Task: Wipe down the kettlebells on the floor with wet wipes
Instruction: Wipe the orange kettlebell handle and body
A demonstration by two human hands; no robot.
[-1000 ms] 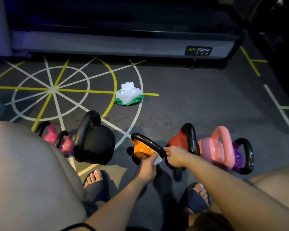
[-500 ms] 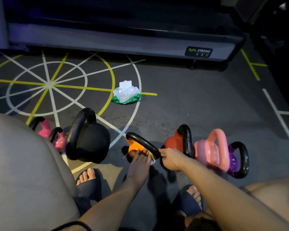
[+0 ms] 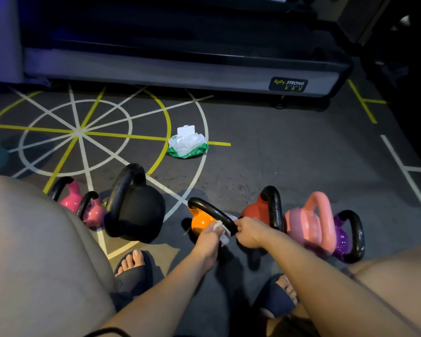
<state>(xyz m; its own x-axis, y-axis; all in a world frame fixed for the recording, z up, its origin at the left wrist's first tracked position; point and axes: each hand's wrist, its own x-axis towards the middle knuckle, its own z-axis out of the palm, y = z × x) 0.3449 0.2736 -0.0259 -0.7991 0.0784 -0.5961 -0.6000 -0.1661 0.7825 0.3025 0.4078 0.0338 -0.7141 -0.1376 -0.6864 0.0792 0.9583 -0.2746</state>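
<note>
1. Concerns the orange kettlebell [image 3: 201,221], tilted on the floor [image 3: 277,154] in the middle of the near row, just beyond the feet.
2. Presses a wet wipe [image 3: 223,231] against the near stretch of its black handle [image 3: 212,211] with the left hand [image 3: 208,239], fingers curled round the wipe.
3. Steadies that handle with the right hand [image 3: 249,232], clenched round its near end, just beside the wipe.
4. Reads as mid-wipe on this one bell: handle under way, orange body not provably done.
5. Leaves the red kettlebell [image 3: 254,211], pink kettlebell [image 3: 309,227] and purple kettlebell [image 3: 340,242] bunched to the right, with neither hand on them.
6. Leaves the black kettlebell [image 3: 139,212] just left, then a magenta kettlebell [image 3: 93,214] and a second magenta one [image 3: 69,203] further left, partly hidden behind a knee [image 3: 34,251].
7. Cannot tell in this dim light which of those six are already wiped; no wet sheen readable.
8. Has the wipes pack [image 3: 187,144], lid up, farther off on a yellow floor line, well apart from the row.
9. Judged overall: somewhere mid-task, one of seven bells in hand, up to six possibly left.
</note>
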